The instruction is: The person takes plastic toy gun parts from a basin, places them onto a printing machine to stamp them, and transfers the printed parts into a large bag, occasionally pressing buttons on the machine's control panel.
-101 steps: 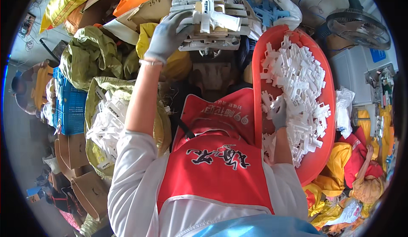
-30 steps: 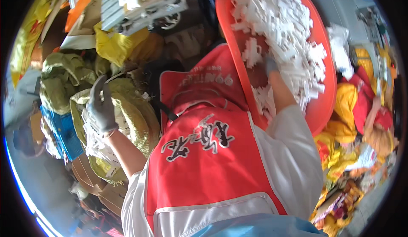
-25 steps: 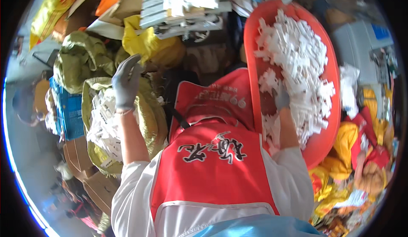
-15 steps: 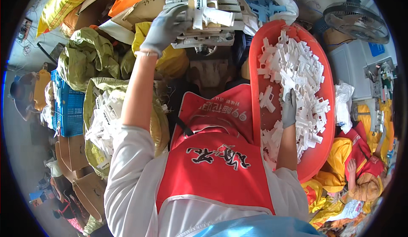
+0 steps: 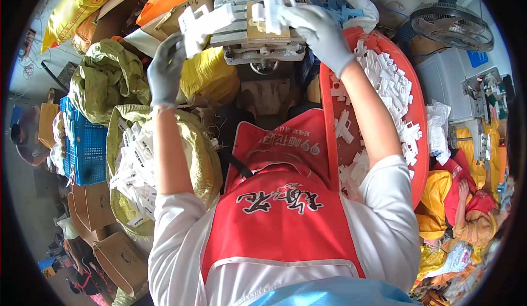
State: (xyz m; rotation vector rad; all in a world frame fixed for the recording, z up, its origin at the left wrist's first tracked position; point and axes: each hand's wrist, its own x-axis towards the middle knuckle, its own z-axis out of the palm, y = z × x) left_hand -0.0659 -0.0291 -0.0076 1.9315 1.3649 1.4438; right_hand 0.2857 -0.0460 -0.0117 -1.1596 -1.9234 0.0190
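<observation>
My left hand (image 5: 166,72), in a grey glove, grips a white plastic toy pistol (image 5: 204,27) by one end, left of the metal machine bed (image 5: 233,55). Across from it, my right hand (image 5: 326,39), gloved too, has come in from the right. Its fingers are closed on a second white toy pistol (image 5: 272,8), held at the wooden block (image 5: 267,38) on the machine. Whether that pistol rests on the block or hovers over it, I cannot tell. The two pistols are apart.
A red tub (image 5: 420,163) on my right holds a heap of white toy pistols (image 5: 387,81). On my left, an open green sack (image 5: 200,146) contains more, with dark printing. Blue pistols (image 5: 335,6) lie in a white bag behind. A fan (image 5: 453,26) stands far right.
My left hand has lifted the white toy pistol off the machine and moved left with it. My right hand has risen from the red tub to the machine, carrying another toy pistol.
</observation>
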